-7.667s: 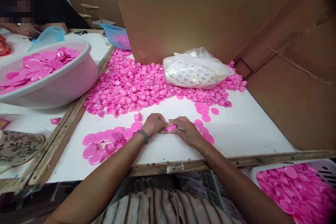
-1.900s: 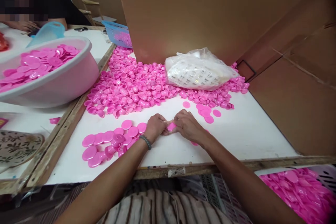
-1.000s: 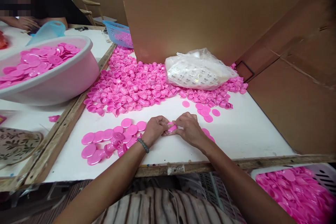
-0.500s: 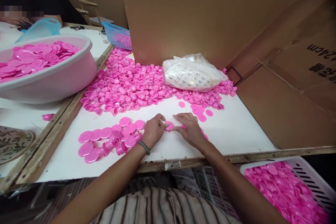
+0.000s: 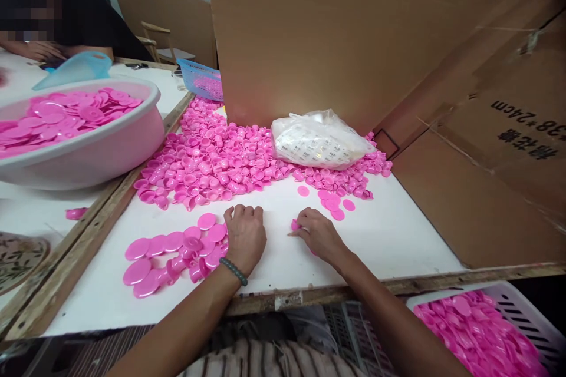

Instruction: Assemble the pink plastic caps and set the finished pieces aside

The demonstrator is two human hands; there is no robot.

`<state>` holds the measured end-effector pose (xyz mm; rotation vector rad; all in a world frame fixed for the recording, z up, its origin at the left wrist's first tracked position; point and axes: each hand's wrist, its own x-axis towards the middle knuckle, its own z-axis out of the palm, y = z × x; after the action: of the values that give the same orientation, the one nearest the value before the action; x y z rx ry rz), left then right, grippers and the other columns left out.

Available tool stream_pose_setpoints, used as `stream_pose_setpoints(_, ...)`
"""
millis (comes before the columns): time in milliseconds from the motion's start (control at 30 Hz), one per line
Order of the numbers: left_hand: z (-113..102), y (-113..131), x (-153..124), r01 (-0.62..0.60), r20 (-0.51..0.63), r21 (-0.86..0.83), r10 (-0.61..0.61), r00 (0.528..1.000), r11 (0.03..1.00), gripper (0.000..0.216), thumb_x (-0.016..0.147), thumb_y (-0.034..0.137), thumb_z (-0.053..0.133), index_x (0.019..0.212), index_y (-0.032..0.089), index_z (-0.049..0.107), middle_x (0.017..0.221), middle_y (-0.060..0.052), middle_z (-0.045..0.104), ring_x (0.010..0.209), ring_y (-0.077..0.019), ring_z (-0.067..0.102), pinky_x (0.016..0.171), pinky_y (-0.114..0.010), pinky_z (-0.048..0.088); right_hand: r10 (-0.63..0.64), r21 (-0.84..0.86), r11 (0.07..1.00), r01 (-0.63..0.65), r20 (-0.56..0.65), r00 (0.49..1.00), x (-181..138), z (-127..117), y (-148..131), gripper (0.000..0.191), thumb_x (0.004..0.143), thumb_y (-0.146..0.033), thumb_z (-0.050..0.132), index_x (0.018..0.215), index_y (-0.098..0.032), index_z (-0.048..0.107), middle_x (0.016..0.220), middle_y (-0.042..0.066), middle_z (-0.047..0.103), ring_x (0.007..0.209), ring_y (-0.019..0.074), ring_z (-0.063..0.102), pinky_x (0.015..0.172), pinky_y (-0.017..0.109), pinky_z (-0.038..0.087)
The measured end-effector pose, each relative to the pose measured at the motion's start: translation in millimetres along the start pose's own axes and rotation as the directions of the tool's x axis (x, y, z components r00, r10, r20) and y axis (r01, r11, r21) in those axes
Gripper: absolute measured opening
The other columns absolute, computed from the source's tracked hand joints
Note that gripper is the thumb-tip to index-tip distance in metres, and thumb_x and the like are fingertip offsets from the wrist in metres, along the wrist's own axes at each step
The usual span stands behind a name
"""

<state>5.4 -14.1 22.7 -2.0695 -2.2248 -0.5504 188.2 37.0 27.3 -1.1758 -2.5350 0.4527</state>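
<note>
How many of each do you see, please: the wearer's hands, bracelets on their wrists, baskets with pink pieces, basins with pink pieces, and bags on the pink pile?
Hands: 2 (left hand, right hand)
Bracelet: 1
Baskets: 2 (blue basket, white basket)
Basin: 1
Bag: 1
Total: 7

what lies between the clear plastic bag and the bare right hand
In the head view: small round pink plastic cups nearest the bag, then flat pink plastic discs on the white tabletop toward the right hand.

Tall cardboard panel behind white tabletop; wooden chair beyond.
</note>
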Motion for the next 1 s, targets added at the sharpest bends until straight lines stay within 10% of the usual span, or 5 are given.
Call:
stream_pose_setpoints(200, 2.0, 15.4, 0.4, -0.138, 0.018, -0.094, 0.140, 0.990, 0.986, 0.017, 0.082, 0.009, 0.039, 0.087, 0.014, 0.055, 0.085, -0.009, 0.055, 0.086, -0.0242, 0.045, 0.075, -0.037, 0.037, 0.082, -0.146, 0.984, -0.104, -0.144, 0.986, 39.4, -14.2, 25.9, 0.025, 0.090, -0.029, 0.039, 0.093, -0.016, 0.060, 0.085, 0.007, 0.061, 0.078, 0.0166, 0.054, 0.064, 0.026, 0.039)
stream_pose_setpoints(367, 3.6, 27.3, -1.1, -0.234, 0.076, -0.219, 0.256, 0.964, 0.947, 0.014, 0.088, 0.020, 0.040, 0.092, 0.015, 0.053, 0.085, -0.007, 0.055, 0.084, -0.0222, 0.046, 0.075, -0.034, 0.041, 0.126, -0.255, 0.959, -0.123, -0.006, 0.992, 66.8, -8.7, 39.3, 0.025, 0.088, -0.025, 0.043, 0.071, -0.016, 0.059, 0.067, 0.003, 0.058, 0.064, 0.0143, 0.051, 0.057, 0.025, 0.033)
stream_pose_setpoints(633, 11.5, 18.3, -2.1, -0.120, 0.142, -0.226, 0.154, 0.978, 0.967, 0.013, 0.086, 0.023, 0.044, 0.092, 0.015, 0.054, 0.083, -0.007, 0.056, 0.084, -0.0215, 0.048, 0.075, -0.034, 0.041, 0.040, 0.086, 0.996, -0.038, -0.023, 0.999, 24.7, -14.1, 14.7, 0.022, 0.086, -0.033, 0.048, 0.074, -0.019, 0.061, 0.078, 0.002, 0.059, 0.074, 0.0143, 0.052, 0.064, 0.026, 0.039)
stream_pose_setpoints(800, 10.7, 20.9, 5.4, -0.098, 0.138, -0.262, 0.137, 0.981, 0.960, 0.013, 0.084, 0.022, 0.048, 0.095, 0.015, 0.052, 0.088, -0.007, 0.057, 0.087, -0.0214, 0.048, 0.077, -0.035, 0.040, 0.089, -0.007, 0.996, -0.088, 0.073, 0.993, -6.3, -14.3, 10.2, 0.019, 0.078, -0.022, 0.059, 0.061, -0.017, 0.054, 0.074, 0.002, 0.054, 0.071, 0.0145, 0.049, 0.057, 0.024, 0.037)
stream_pose_setpoints(1000, 9.6, 23.1, 11.6, -0.149, 0.192, -0.292, 0.210, 0.959, 0.945, 0.013, 0.082, 0.022, 0.054, 0.093, 0.016, 0.052, 0.095, -0.007, 0.059, 0.093, -0.0220, 0.047, 0.076, -0.034, 0.038, 0.036, -0.077, 0.996, -0.045, -0.119, 0.992, 24.9, -10.0, 17.0, 0.022, 0.087, -0.018, 0.044, 0.070, -0.016, 0.058, 0.081, 0.005, 0.055, 0.076, 0.0149, 0.049, 0.058, 0.024, 0.040)
